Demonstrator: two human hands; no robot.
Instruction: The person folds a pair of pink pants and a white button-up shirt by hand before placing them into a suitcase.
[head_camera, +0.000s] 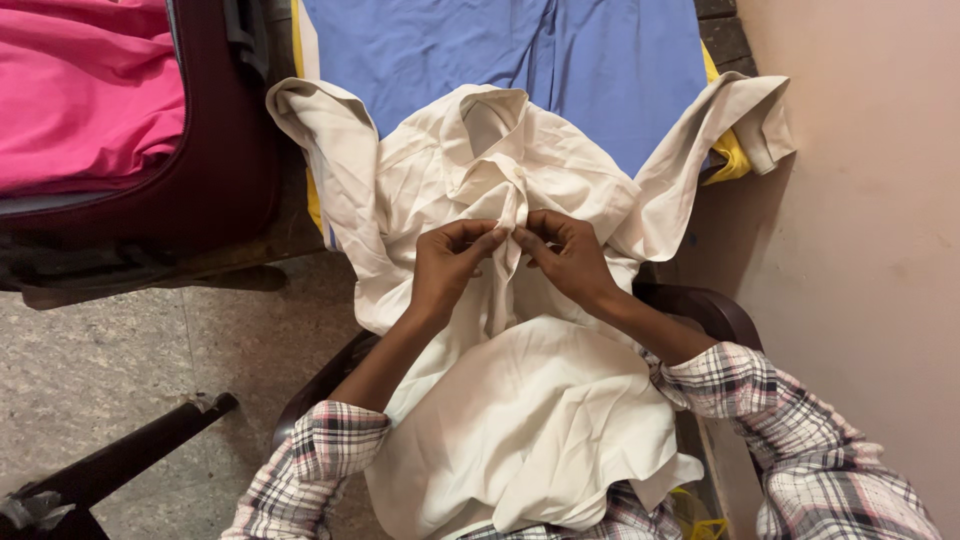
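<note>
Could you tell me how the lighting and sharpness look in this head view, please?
Head view: soft, even indoor light with no glare; the cream shirt and both hands, left hand and right hand, are sharp; faint shadows sit in the folds and beside the wall.

One view only, from a camera on the person's head, tilted steeply down over the lap and set close. The left hand (452, 262) and right hand (566, 256) meet just above the middle of the picture on a cream shirt (520, 400). Plaid sleeves (318, 452) enter from 6 o'clock. A blue cloth (480, 50) lies at 12, a maroon suitcase (215, 150) at 10, the wall (870, 200) at 3, the floor (110, 360) at 8.
</note>
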